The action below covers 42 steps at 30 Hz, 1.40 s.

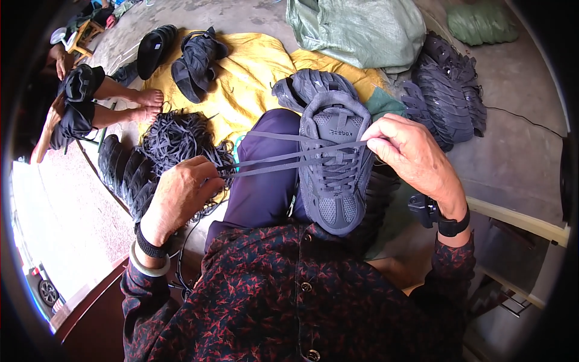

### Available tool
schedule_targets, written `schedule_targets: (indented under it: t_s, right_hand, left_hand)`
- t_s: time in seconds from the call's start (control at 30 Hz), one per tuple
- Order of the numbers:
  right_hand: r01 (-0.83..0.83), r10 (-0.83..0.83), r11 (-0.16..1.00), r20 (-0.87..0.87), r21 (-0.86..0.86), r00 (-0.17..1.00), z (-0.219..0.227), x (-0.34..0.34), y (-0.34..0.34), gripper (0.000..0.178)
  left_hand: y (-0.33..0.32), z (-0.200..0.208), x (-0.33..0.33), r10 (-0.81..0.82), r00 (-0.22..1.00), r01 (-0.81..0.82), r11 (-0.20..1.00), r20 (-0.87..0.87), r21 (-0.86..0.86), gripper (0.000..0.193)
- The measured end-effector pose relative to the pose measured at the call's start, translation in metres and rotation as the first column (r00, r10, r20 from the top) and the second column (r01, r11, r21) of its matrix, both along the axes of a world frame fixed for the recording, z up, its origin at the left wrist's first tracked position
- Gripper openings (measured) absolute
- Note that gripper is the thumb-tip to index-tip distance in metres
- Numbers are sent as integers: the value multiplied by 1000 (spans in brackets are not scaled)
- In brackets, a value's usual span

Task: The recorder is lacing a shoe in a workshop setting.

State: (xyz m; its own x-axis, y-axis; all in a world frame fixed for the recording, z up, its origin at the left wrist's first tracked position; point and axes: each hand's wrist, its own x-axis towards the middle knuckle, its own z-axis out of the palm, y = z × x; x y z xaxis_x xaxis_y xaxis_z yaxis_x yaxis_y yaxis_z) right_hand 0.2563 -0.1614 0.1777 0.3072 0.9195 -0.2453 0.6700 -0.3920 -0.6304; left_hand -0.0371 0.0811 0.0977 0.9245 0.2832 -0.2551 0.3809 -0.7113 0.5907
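A dark grey sneaker upper [312, 199] rests on my lap, its toe toward me and its laces threaded through the lower eyelets. Flat grey shoelace [271, 166] strands run taut from it to my left hand [184, 192], whose fingers are closed round them. On the other side, my right hand [413, 154] pinches a lace between thumb and fingers beside the upper's collar. One more strand stretches leftward from the top of the lacing, over my dark trouser leg [265, 196].
A tangled heap of loose laces [175, 139] lies ahead on the left, beside nested uppers [117, 172]. More uppers [449, 90] are piled at right. Beyond my knees spread a yellow cloth [256, 63] and a pale green sack [356, 30]. Another person's bare feet [148, 105] are at left.
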Motion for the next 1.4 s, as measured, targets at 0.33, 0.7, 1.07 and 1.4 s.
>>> schedule_targets:
  t_s: [0.33,0.7,1.07,1.4]
  right_hand:
    - [-14,16,998,-21,64,1000,-11,-18,8,13]
    - [-46,49,996,-29,76,998,-22,-34,27,14]
    - [-70,58,993,127,98,990,-32,-38,18,10]
    - [-56,40,994,169,89,985,-42,-44,24,5]
  left_hand:
    - [-17,15,36,60,993,-19,928,99,-372,23]
    - [-50,-5,104,105,955,137,672,277,-728,17]
    - [-51,-30,91,209,972,-60,668,110,-742,12]
    - [-56,-36,92,222,959,-12,649,175,-761,15]
